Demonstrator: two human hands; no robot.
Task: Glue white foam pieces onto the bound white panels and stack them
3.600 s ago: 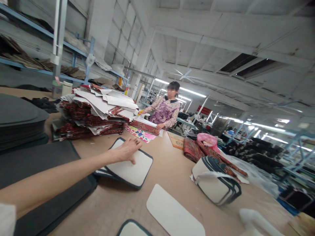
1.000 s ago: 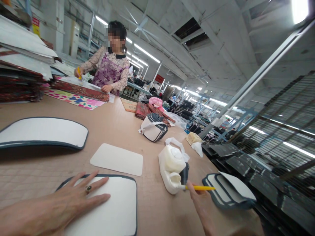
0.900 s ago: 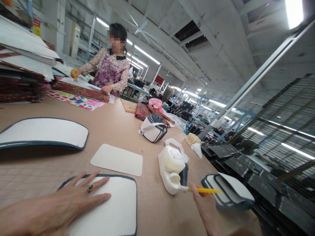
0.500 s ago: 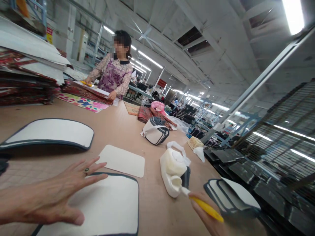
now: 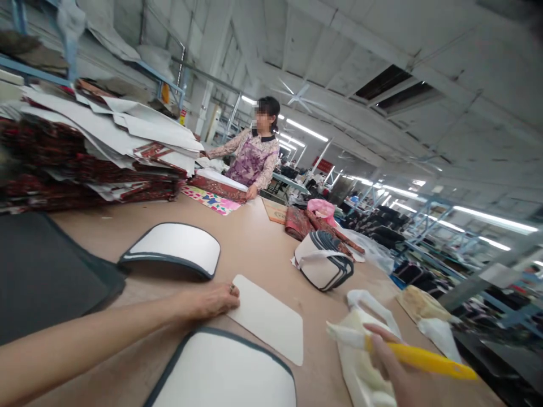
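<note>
Cream rounded-corner panel (image 5: pixel 271 325), one: flat on the brown worktable (image 5: pixel 254 251), between the two hands. Long axis runs slantwise, from the far left end to the near right end. Plain-edged.

Left hand (image 5: pixel 214 299), bare, ring on one finger: at the panel's left short end, fingers curled and meeting that edge. Thumb hidden; whether the edge is pinched or only touched cannot be told. Panel extends rightward and nearer from these fingers. This is the nearer hand.

Right hand (image 5: pixel 392 362): closed around the yellow-handled brush (image 5: pixel 428 359), well apart from the panel, to its right. Pale bristles point left, towards the panel's right end, with a gap between.

White plastic jug (image 5: pixel 350 364), one: under and behind the brush, partly covered by the right hand; contact with the bristles unclear.

Dark-edged white panel (image 5: pixel 237 373), one: nearer than the cream panel, just beside it, cut off by the lower border.

Arched dark-edged panels (image 5: pixel 176 246): beyond the left forearm, raised in the middle; number unclear.

Tied bundle of dark-edged panels (image 5: pixel 324 268): beyond the jug, on its side.
</note>
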